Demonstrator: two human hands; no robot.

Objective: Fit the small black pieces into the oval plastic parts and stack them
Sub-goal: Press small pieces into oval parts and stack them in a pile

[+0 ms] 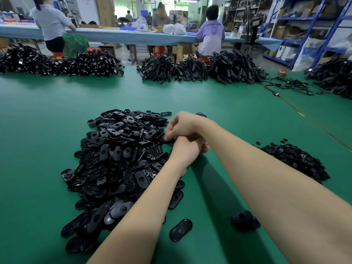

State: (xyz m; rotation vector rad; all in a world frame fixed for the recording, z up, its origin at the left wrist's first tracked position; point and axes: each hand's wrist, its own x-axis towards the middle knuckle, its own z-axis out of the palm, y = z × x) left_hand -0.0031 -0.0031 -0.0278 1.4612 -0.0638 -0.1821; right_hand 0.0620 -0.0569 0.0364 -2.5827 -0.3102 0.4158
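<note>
Most of the work looks undone: a large heap of ovals (118, 159) lies just left of the hands, a smaller pile of black pieces (297, 161) well to their right. No finished stack is plainly visible. The right hand (182, 126) crosses over the left hand (187, 149), fingers curled, pinching a dark part at the heap's edge; the left hand's grip is hidden.

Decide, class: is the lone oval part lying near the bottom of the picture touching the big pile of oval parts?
Apart. The head view shows bare green mat all round the lone oval part, separating it from the big pile.
</note>
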